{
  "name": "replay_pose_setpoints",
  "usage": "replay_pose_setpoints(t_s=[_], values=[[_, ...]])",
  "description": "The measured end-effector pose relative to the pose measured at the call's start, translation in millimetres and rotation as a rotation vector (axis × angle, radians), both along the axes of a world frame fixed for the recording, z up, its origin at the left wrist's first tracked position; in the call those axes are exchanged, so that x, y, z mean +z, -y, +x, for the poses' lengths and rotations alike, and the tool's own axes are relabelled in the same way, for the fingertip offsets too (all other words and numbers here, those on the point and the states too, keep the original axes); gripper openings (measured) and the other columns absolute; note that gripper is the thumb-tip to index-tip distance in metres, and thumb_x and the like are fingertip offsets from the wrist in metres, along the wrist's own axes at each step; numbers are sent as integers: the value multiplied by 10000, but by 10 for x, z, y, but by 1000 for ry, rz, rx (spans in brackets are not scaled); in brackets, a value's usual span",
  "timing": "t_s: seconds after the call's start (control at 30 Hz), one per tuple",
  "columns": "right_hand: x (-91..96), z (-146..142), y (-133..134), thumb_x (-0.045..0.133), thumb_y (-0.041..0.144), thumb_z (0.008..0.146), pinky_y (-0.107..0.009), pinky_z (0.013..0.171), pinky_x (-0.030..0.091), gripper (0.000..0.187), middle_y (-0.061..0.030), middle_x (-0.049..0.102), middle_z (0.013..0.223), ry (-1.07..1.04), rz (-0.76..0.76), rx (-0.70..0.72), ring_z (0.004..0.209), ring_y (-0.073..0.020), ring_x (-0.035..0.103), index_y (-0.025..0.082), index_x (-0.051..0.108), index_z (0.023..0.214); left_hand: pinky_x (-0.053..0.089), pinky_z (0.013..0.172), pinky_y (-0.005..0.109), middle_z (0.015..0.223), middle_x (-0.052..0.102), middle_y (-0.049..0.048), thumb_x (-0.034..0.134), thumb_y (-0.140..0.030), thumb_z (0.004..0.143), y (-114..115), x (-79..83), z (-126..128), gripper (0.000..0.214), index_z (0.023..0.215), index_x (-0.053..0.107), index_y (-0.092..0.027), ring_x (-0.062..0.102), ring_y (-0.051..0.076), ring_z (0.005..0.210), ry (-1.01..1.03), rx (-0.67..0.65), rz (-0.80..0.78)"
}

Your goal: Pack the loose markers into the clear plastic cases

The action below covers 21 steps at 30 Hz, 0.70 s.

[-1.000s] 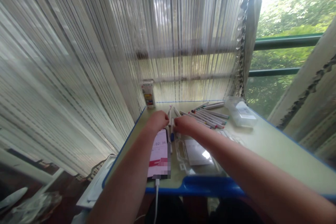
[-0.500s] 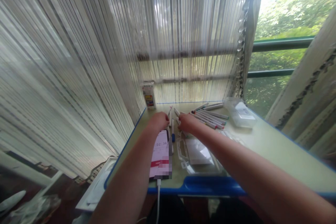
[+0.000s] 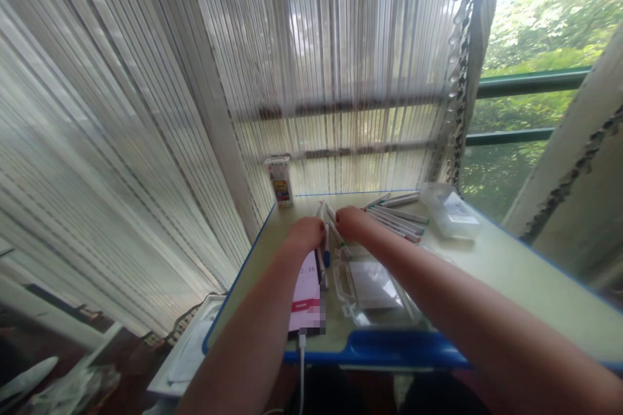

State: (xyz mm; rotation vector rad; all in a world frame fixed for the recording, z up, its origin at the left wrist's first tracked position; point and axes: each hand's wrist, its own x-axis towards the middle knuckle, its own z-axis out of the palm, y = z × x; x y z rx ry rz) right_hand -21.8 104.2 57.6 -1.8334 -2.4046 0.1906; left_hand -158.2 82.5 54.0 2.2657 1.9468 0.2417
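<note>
The fingertips of the left hand (image 3: 307, 233) and the right hand (image 3: 351, 221) were turned away from the camera, so their grip could not be read. The pens (image 3: 327, 233) between them were partly covered, perhaps three of them. The left forearm hid part of the phone (image 3: 306, 292), whose lower screen was blurred out. Print on the small box (image 3: 281, 182) was too small to read. Both arms were cut off by the bottom edge.

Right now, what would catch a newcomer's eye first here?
Two bare arms meet mid-desk, the left hand and right hand closing over a few markers. More markers fan out behind the right hand beside a clear box. A phone lies under the left forearm, near the desk front edge.
</note>
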Motion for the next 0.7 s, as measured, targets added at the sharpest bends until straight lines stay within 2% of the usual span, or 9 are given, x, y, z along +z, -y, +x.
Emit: replay_pose_setpoints(t_s=[0.23,0.33,0.47,0.57,0.7], values=[[133,224,110,526,248,822,-315,788,480,283,-144,710,1070,-37,51,38,1003,-264,651,176,724,1011,492,849,352,1107,687,161,523,-170,825,-7,-27,68,308,1097,667,-167,643,273,1046,-197,71,73],[224,466,211,513,283,824,-287,718,468,272,-89,728,1004,-60,71,49,918,-236,665,219,734,968,505,830,375,1089,686,185,492,-149,828,-23,-41,80,315,1092,663,-134,652,290,1028,-246,67,77],[276,845,295,517,295,824,-252,622,436,266,-72,734,892,-192,111,34,751,-182,649,193,739,929,502,833,354,1092,688,182,486,-165,835,-41,-41,81,303,1052,696,-145,645,280,1043,-289,86,59],[196,1089,326,519,322,826,-242,575,422,258,-44,718,812,-342,72,82,631,-143,607,192,731,893,502,823,347,1038,706,167,459,-147,851,-26,3,71,307,1019,716,-161,652,268,1018,-275,129,76],[-36,1299,364,483,342,849,-249,621,439,288,-38,688,745,-573,137,128,670,-148,601,163,708,855,489,827,391,1030,690,200,405,-122,879,33,112,34,334,999,717,-116,638,308,1013,-260,203,151]])
